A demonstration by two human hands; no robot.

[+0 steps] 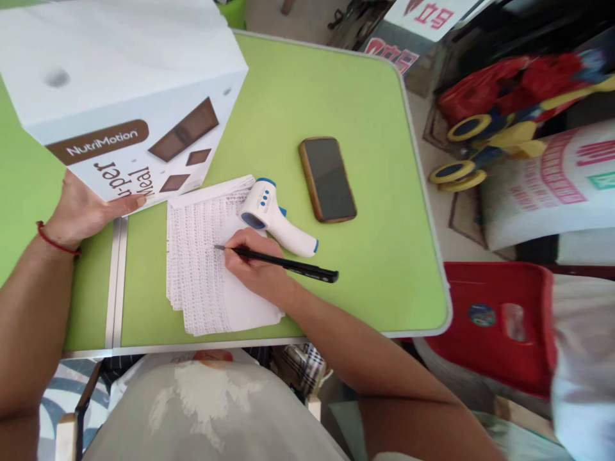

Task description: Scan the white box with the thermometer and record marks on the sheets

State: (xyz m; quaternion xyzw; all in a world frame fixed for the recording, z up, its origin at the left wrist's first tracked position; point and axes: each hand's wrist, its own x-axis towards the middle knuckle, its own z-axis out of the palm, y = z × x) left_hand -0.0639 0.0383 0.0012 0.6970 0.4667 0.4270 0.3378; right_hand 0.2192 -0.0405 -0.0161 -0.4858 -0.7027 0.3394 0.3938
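Observation:
My right hand [254, 269] is shut on a black pen [300, 264], its tip on a stack of handwritten paper sheets [196, 269]. A white infrared thermometer [273, 214] with blue trim lies on the top edge of the stack, just beyond that hand. Further right lies a smartphone [327, 180] in a brown case, screen up and dark. My left hand [89, 211], with a red cord on its wrist, rests flat against the lower corner of a large white NutriMotion carton [129, 83]. All of this stands on a green folding table [312, 96].
A metal hinge strip [115, 282] crosses the table left of the papers. Beyond the right table edge are a red bag [500, 86], yellow-and-blue wheeled toys [480, 134], a printed white sack [542, 186] and a red plastic crate [494, 326].

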